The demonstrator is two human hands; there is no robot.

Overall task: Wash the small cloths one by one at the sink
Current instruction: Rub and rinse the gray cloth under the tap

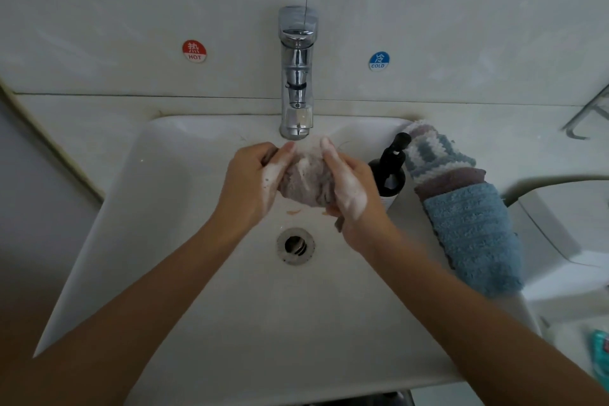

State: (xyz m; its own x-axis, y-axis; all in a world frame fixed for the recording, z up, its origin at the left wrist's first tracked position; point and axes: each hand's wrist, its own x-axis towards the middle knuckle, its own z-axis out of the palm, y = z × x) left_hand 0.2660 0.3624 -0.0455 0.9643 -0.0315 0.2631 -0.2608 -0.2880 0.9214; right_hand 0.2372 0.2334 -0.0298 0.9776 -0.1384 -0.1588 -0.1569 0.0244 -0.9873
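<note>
While both hands meet at the centre of the frame just below the tap [297, 76], the left hand [252, 180] curls its sudsy fingers round the left side of a bunched greyish-mauve cloth [308, 180] and the right hand [349, 188] clamps the right side, thumb up along its top edge. That cloth hangs over the white sink [158, 241], above the drain [295, 245]. At centre right, on the basin's rim, a dark pump bottle [390, 168] stands beside a striped cloth [431, 155], a mauve cloth [458, 179] and a blue cloth [476, 237], lying overlapped in a row
</note>
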